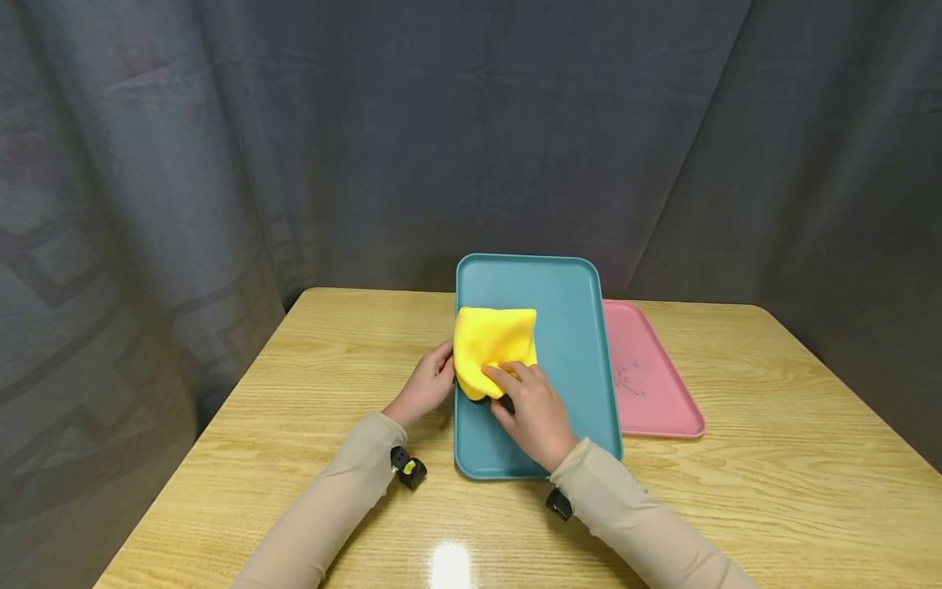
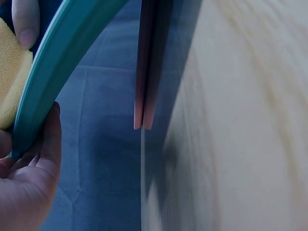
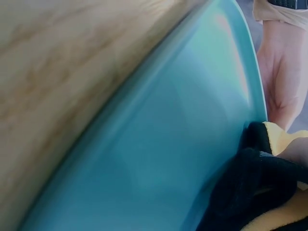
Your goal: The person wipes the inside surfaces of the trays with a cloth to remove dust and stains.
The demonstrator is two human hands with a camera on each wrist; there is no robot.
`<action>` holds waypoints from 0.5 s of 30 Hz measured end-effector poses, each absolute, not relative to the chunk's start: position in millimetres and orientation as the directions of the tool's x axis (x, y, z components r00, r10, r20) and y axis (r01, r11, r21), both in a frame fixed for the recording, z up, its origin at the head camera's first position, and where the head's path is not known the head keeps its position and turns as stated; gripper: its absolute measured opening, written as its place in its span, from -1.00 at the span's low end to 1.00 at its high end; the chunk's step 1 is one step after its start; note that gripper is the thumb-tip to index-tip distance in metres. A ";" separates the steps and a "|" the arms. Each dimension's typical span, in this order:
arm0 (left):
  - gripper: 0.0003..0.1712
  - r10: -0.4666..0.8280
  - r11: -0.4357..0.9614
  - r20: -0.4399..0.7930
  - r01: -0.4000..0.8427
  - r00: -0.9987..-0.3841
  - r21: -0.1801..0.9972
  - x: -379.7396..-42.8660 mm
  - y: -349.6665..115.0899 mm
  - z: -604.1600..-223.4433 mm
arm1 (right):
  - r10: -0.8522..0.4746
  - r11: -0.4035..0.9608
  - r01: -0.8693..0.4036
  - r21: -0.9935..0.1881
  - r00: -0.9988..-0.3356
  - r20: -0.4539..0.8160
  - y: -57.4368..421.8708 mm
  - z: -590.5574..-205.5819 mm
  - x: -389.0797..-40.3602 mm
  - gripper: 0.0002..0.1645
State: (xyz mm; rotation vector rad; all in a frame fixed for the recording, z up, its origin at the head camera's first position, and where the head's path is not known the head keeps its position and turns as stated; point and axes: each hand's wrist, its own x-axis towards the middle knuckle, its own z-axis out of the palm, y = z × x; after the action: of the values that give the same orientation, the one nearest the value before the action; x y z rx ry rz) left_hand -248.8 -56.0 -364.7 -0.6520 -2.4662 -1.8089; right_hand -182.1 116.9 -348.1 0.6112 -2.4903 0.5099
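Observation:
A teal tray [image 1: 570, 343] is raised at its left side, where my left hand [image 1: 430, 380] grips the rim. In the left wrist view, the fingers of that hand [image 2: 36, 178] are under the tray's edge [image 2: 45, 82], apart from the tabletop. My right hand [image 1: 537, 413] pinches a yellow cloth [image 1: 489, 335] against the tray's left half. The cloth has a dark side, and its black folds [image 3: 245, 187] show in the right wrist view. Part of the cloth is hidden behind the right fingers.
A pink tray [image 1: 655, 376] with dark marks lies on the wooden table [image 1: 773, 425], partly covered by the teal tray in the head view. Grey curtains [image 1: 478, 147] hang behind the table and along its sides.

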 end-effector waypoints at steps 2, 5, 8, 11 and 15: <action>-0.50 0.322 0.245 0.262 0.347 -0.910 0.905 -248.5 -56.4 -364.6 | -0.320 0.825 -0.516 -0.228 -0.761 0.565 116.7 -348.1 -181.8 -0.47; -0.51 0.326 0.243 0.263 0.350 -0.908 0.905 -248.5 -56.7 -364.8 | -0.325 0.822 -0.522 -0.227 -0.758 0.566 116.5 -347.8 -181.4 -0.47; -0.51 0.327 0.239 0.263 0.349 -0.908 0.906 -248.9 -56.6 -365.1 | -0.326 0.821 -0.523 -0.229 -0.759 0.564 116.4 -347.7 -181.2 -0.47; -0.50 0.329 0.232 0.257 0.342 -0.909 0.911 -248.9 -56.3 -364.9 | -0.326 0.818 -0.525 -0.236 -0.761 0.561 116.6 -346.9 -180.5 -0.48; -0.50 0.334 0.223 0.253 0.337 -0.908 0.915 -248.6 -55.7 -364.3 | -0.330 0.813 -0.531 -0.241 -0.760 0.560 117.3 -346.0 -179.4 -0.47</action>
State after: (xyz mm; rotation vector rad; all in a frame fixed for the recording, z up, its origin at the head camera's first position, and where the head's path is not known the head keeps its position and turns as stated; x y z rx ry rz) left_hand -248.6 -55.7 -364.3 -0.6732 -2.4551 -1.8373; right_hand -179.4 117.3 -346.0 0.6369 -2.4906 0.5338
